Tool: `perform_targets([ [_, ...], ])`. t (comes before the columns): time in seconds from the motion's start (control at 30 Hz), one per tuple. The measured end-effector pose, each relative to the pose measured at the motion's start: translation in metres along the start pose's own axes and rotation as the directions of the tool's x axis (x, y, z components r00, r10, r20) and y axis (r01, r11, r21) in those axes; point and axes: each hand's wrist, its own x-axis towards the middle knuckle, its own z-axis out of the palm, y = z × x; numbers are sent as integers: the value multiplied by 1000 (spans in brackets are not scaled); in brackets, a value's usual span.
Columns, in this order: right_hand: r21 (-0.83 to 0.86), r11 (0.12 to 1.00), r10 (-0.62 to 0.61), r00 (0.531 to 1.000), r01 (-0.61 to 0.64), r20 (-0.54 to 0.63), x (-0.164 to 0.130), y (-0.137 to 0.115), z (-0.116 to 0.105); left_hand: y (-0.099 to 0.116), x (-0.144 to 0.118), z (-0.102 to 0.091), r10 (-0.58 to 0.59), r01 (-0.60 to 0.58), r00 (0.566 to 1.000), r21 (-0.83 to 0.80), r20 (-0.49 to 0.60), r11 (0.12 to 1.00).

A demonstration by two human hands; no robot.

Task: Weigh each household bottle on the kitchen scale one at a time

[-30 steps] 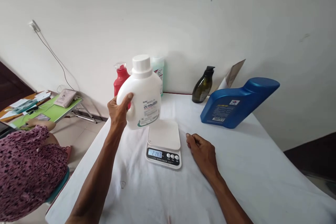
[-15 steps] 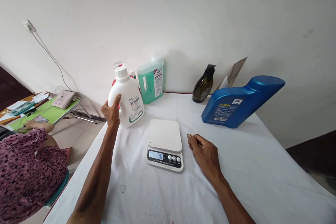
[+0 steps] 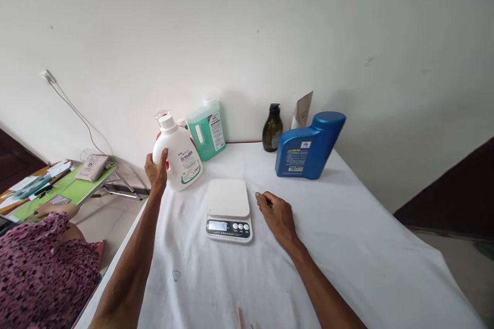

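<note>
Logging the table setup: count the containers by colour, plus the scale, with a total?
White jug, in the left hand: 1
Red bottle, mostly hidden behind it: 1
Green jug: 1
Dark pump bottle: 1
Blue jug: 1
Scale: 1
Total: 6

Soft, even daylight is filling your view.
You're getting faint shadows behind the bottles [image 3: 208, 131] on the wall [image 3: 247, 36]; edges are bending outward, the scale [image 3: 228, 211] display is glaring unreadably.
</note>
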Motion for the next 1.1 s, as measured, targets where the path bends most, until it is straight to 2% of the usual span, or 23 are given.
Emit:
perform_targets([
  [0.07, 8, 1000, -8, 1000, 8, -4, 0, 0, 0, 17, 0, -4, 149, -132, 974, 108, -172, 985],
  [0.13, 0, 1000, -10, 1000, 10, -5, 0, 0, 1, 41, -7, 4, 333, -305, 907, 143, -259, 942],
  [0.17, -8, 1000, -9, 1000, 9, -6, 0, 1, 1, 54, -14, 14, 417, -398, 882, 124, -220, 909],
  [0.23, -26, 1000, -5, 1000, 5, -5, 0, 3, 2, 79, -32, 46, 532, -531, 846, 27, -43, 847],
  [0.3, -40, 999, -4, 1000, 4, -4, 0, 5, 3, 100, -54, 92, 566, -555, 804, -110, 181, 824],
  [0.37, -46, 999, -5, 1000, 5, -4, 1, 6, 4, 113, -74, 146, 513, -473, 742, -205, 432, 857],
  [0.4, -47, 999, -5, 1000, 5, -4, 1, 7, 4, 116, -81, 173, 442, -400, 711, -203, 546, 894],
  [0.47, -47, 999, -7, 1000, 6, -6, 1, 9, 5, 118, -93, 223, 267, -274, 657, -106, 705, 956],
  [0.53, -47, 999, -3, 1000, 2, -12, 1, 10, 6, 117, -100, 263, 158, -219, 606, -27, 779, 975],
  [0.63, -44, 999, -8, 1000, 7, -28, 0, 12, 8, 110, -108, 305, 27, -118, 599, 55, 800, 991],
  [0.73, -40, 999, -17, 999, 15, -39, -1, 13, 9, 102, -115, 327, -62, -34, 595, 101, 801, 994],
  [0.83, -43, 999, -12, 999, 10, -40, -2, 12, 9, 94, -122, 336, -82, -24, 588, 119, 805, 993],
  [0.97, -49, 999, -12, 999, 10, -44, -2, 11, 9, 93, -127, 335, -75, -58, 610, 139, 789, 989],
  [1.1, -44, 999, -3, 1000, 2, -30, -1, 12, 9, 94, -123, 320, -37, -145, 628, 164, 778, 976],
])
